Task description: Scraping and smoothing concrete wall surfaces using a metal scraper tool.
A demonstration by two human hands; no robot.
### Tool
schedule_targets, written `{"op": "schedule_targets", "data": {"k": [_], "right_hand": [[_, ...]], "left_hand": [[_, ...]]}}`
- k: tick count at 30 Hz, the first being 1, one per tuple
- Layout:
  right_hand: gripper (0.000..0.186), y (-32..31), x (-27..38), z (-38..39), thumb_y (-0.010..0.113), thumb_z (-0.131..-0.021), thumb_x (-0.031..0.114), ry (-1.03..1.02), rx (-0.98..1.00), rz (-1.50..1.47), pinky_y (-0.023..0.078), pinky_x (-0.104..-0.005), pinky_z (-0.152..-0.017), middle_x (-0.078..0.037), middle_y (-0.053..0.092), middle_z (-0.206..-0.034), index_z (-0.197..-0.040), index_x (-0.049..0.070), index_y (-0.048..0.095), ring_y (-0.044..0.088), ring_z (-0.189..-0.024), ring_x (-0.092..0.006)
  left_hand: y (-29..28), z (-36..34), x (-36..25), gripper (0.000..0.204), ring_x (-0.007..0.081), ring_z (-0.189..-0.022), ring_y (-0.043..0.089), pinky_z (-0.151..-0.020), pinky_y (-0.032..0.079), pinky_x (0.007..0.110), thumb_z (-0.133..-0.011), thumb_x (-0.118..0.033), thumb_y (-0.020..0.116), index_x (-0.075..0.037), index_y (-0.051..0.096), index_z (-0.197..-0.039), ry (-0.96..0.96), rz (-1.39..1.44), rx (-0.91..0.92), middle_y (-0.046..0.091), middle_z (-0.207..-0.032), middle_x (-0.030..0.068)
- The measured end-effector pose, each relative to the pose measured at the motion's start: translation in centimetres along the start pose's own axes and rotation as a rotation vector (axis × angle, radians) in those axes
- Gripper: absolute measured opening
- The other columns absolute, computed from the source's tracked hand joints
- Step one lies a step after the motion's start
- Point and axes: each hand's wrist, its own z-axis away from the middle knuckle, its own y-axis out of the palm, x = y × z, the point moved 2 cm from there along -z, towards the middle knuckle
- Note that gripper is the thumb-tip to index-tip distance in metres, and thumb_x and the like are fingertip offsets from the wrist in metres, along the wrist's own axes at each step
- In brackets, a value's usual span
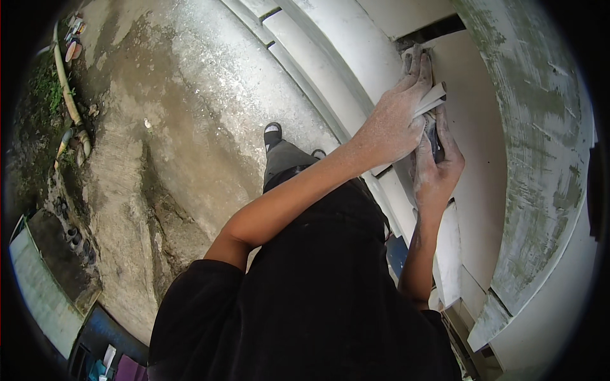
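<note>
My left hand (395, 114), dusted white, presses flat against a pale beige panel (476, 146) of the wall, with a folded white sheet, likely sandpaper (432, 98), tucked under its fingers. Just below it, my right hand (437, 168) is closed around a small dark tool (437, 141) held against the same panel. Both hands touch each other at the panel's left edge, beside white moulded trim (330, 57).
A weathered green-stained frame (540, 159) curves around the panel. Below me lies a rough concrete floor (159, 127) with my sandalled foot (273, 134). Pipes and plants (63, 95) line the far left; a blue container (108, 336) sits lower left.
</note>
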Motion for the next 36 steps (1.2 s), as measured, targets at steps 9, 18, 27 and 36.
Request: {"op": "schedule_targets", "data": {"k": [9,18,27,36], "right_hand": [[0.047,-0.1,-0.9,1.8,0.062,-0.088,-0.003,-0.032,-0.067,-0.001,0.040,-0.0359,-0.110,-0.022,0.064,-0.132,-0.135,-0.010,0.057,0.058,-0.125,-0.0257],[0.048,-0.3,-0.3,2.0,0.064,-0.087,0.001,-0.055,-0.087,0.008,0.036,-0.0360,-0.113,-0.021,0.064,-0.133,-0.135,-0.005,0.060,0.057,-0.126,-0.0264],[0.050,0.8,0.3,1.4,0.062,-0.089,0.000,-0.070,-0.113,-0.068,0.042,-0.0316,-0.106,-0.021,0.067,-0.128,-0.139,-0.004,0.056,0.062,-0.115,-0.0212],[0.051,0.8,0.0,2.9,0.061,-0.089,-0.002,0.020,-0.153,-0.146,0.047,-0.0292,-0.099,-0.019,0.069,-0.123,-0.140,-0.004,0.055,0.062,-0.109,-0.0158]], "left_hand": [[0.9,1.1,0.7,0.078,0.0540,-0.136,0.035,-0.117,0.031,0.050,-0.075,0.006,0.049,0.016,0.024,-0.148,0.090,-0.105,0.024,0.028,-0.149,0.0418],[0.5,0.8,0.3,0.066,0.0554,-0.121,0.046,-0.108,0.038,0.052,-0.077,0.004,0.053,0.012,0.038,-0.141,0.168,-0.148,-0.038,0.050,-0.127,0.0379],[-0.2,0.7,0.5,0.047,0.0495,-0.113,0.055,-0.101,0.044,0.048,-0.080,-0.005,0.054,0.007,0.055,-0.126,0.123,-0.233,-0.044,0.058,-0.120,0.0306],[-0.2,1.1,-0.2,0.056,0.0495,-0.119,0.054,-0.104,0.043,0.045,-0.080,-0.006,0.055,0.006,0.050,-0.134,0.136,-0.181,0.027,0.056,-0.124,0.0325]]}}
